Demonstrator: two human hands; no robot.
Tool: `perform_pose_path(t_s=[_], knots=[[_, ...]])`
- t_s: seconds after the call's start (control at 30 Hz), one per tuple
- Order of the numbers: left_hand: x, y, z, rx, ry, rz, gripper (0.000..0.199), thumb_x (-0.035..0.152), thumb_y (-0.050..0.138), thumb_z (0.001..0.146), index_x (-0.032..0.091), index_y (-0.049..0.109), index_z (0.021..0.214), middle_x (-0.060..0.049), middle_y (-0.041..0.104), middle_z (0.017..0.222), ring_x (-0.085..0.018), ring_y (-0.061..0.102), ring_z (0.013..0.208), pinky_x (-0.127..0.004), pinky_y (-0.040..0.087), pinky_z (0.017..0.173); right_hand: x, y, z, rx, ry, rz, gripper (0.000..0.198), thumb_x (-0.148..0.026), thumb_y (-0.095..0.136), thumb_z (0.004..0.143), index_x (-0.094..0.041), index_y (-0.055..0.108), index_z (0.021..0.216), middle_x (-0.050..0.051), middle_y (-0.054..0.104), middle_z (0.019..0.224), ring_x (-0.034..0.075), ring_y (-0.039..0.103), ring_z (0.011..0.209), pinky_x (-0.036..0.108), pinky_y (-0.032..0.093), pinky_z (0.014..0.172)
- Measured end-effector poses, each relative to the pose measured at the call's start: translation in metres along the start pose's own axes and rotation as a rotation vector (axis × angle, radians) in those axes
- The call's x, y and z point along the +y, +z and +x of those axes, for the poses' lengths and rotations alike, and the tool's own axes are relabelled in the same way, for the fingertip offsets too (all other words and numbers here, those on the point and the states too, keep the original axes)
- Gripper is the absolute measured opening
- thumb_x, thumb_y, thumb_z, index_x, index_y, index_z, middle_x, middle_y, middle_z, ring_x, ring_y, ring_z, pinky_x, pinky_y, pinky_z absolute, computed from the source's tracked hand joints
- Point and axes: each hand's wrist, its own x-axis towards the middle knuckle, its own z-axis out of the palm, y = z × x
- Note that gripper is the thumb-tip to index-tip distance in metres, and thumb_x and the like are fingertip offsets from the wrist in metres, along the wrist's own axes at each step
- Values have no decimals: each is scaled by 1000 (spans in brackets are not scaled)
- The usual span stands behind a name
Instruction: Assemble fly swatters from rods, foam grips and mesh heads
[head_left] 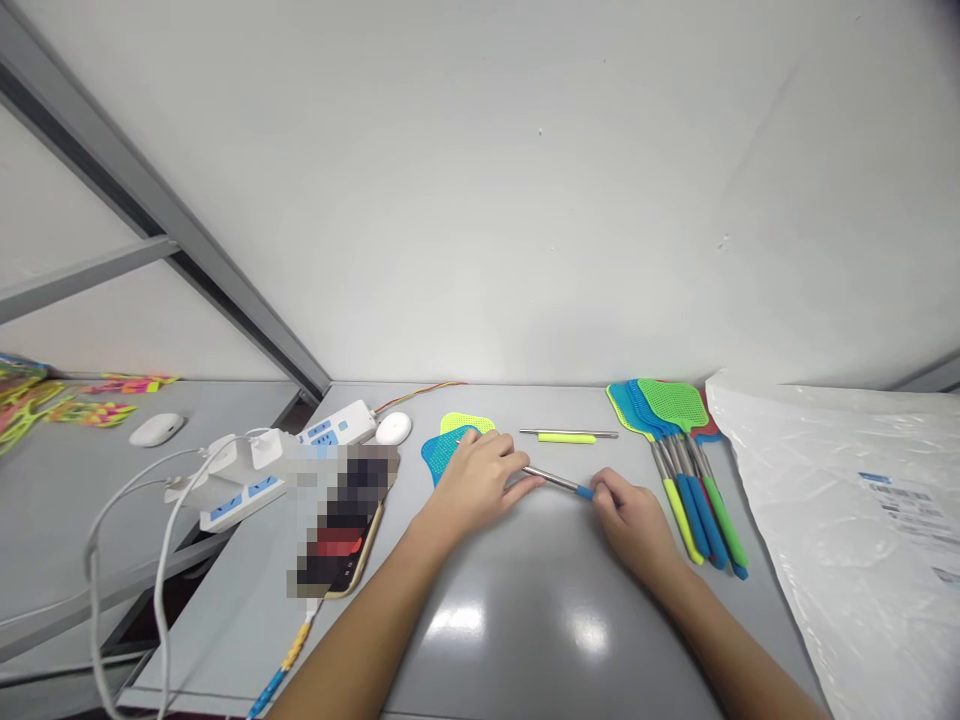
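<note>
- Left hand (487, 475): fingers and thumb closed around the metal rod (551, 477), beside the blue swatter head (437, 456)
- Right hand (630, 505): curled around the blue grip (585, 492) at the rod's other end
- Rod and grip lie between the two hands, long axis crosswise, the right end slanting slightly towards the person; the left hand is nearer the swatter head
- Whether rod and head are joined cannot be told, the left hand covering that spot
- Just beyond the blue head, a yellow swatter head (469, 421); beyond the gap between the hands, a yellow grip (567, 438) beside a thin loose rod (606, 434)
- Right of the right hand, a swatter pile (696, 500), then a white plastic bag (825, 500)
</note>
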Motion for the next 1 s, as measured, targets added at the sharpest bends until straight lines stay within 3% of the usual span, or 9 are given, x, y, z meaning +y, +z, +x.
perform_pose_path(t_s=[0.4,0.67,0.83,1.0], knots=[[2,-1,0,-8,27,-1,38,49,38,95,23,65,92,-3,59,85,-18,53,86,-35,29,79,-1,-4,0,6,-13,10,22,-24,34,86,-23,53,74,-4,48,56,14,45,53,24,28,55],[6,6,1,-22,53,7,35,48,40,95,23,66,92,-3,60,85,-19,54,85,-36,29,78,4,3,1,-3,-36,-121,22,-23,37,85,-22,58,79,-1,56,60,16,50,58,25,26,56],[17,13,1,-4,71,54,35,47,39,96,23,64,89,-3,60,83,-21,53,84,-39,30,79,4,7,2,8,-49,-154,23,-23,38,85,-22,60,80,0,57,60,16,50,59,26,23,56],[36,27,0,-11,128,41,30,42,40,96,21,61,99,-5,59,89,-22,53,85,-40,34,82,0,9,1,17,-56,-161,24,-24,39,85,-22,62,81,1,56,60,18,49,61,27,23,57]])
